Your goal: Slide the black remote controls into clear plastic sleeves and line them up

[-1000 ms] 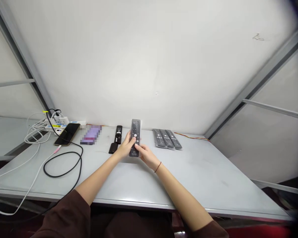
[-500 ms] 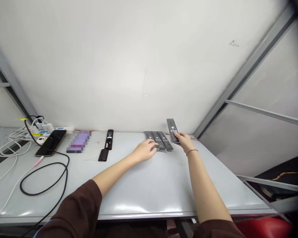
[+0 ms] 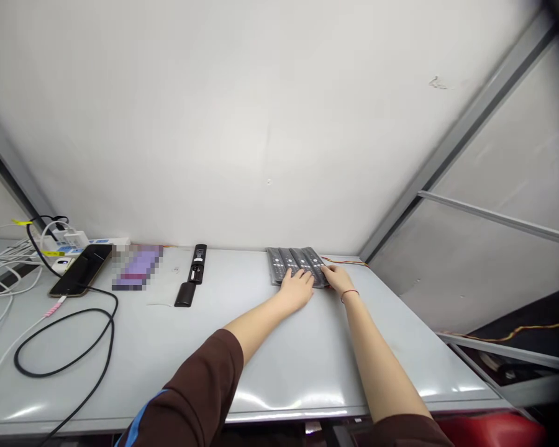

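Several dark remote controls [image 3: 289, 257] in clear plastic sleeves lie side by side near the back of the table. My left hand [image 3: 297, 290] rests with its fingers spread over the lower ends of the middle ones. At the right end of the row, my right hand [image 3: 339, 280] grips the lower right edge of the outermost remote control [image 3: 315, 257]; the fingers beneath are hidden. Further left lies another remote control [image 3: 198, 264], face down with its battery compartment open. Its loose black cover [image 3: 185, 295] sits just below it.
On the left are a dark phone [image 3: 81, 270], a blurred purple item [image 3: 142, 264], a power strip [image 3: 105, 242] with chargers, and a looped black cable [image 3: 65, 311]. A white wall stands behind the grey table [image 3: 279, 379]. A metal frame bar [image 3: 400, 214] rises at right.
My right hand has lowered the remote control from the air onto the right end of the row. My left hand has shifted right, its fingers now flat on the remotes. The view has moved slightly.
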{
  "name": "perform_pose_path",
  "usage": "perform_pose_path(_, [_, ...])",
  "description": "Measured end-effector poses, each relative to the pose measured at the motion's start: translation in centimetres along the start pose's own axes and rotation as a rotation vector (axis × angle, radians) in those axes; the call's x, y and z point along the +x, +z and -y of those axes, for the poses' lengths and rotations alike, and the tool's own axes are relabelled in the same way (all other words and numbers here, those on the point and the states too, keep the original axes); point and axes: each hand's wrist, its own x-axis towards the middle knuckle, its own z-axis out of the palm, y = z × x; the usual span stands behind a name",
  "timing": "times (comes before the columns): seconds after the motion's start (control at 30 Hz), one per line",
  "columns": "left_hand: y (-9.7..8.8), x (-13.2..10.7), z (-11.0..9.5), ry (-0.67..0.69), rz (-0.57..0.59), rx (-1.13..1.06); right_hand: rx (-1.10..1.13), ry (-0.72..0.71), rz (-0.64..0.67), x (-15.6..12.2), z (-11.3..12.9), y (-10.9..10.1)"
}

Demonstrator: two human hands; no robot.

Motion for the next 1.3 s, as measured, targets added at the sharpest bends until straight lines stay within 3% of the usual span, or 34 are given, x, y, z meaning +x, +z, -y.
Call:
perform_pose_path(0.33, [-0.5, -0.4, 0.1, 0.021, -0.010, 0.005, -0.267, 0.060, -0.082, -1.8, 1.1, 1.4])
perform_pose_path(0.47, [-3.9, -2.3, 2.3, 0.038, -0.057, -0.026, -0.262, 0.070, -0.223, -3.1, 1.6, 1.1])
perform_pose_path(0.6, [-8.8, -6.6, 8.0, -0.214, -0.082, -0.067, -0.231, -0.099, -0.364, -4.7, 4.3, 1.0])
perform_pose_path(0.7, [-11.3, -10.6, 13.7, -0.474, -0.082, -0.035, -0.217, -0.328, -0.260, -7.4, 8.2, 2.8])
perform_pose_path(0.77, [-12.0, -13.0, 17.1, -0.648, -0.059, -0.015, -0.187, -0.636, -0.070, -10.1, 11.3, 5.0])
perform_pose_path(0.9, [-12.0, -16.2, 20.5, -0.808, 0.048, -0.029, -0.072, -1.164, 0.251, -15.8, 16.9, 10.3])
perform_pose_path(0.97, [-11.7, -16.7, 20.9, -0.820, 0.092, -0.046, -0.058, -1.242, 0.292, -17.4, 18.9, 12.4])
perform_pose_path(1.07, [-11.3, -16.6, 20.7, -0.834, 0.129, -0.055, -0.103, -1.235, 0.307, -18.0, 20.5, 14.3])
perform_pose_path(1.3, [-10.8, -15.7, 19.8, -0.848, 0.135, -0.054, -0.103, -1.266, 0.269, -17.3, 20.7, 15.3])
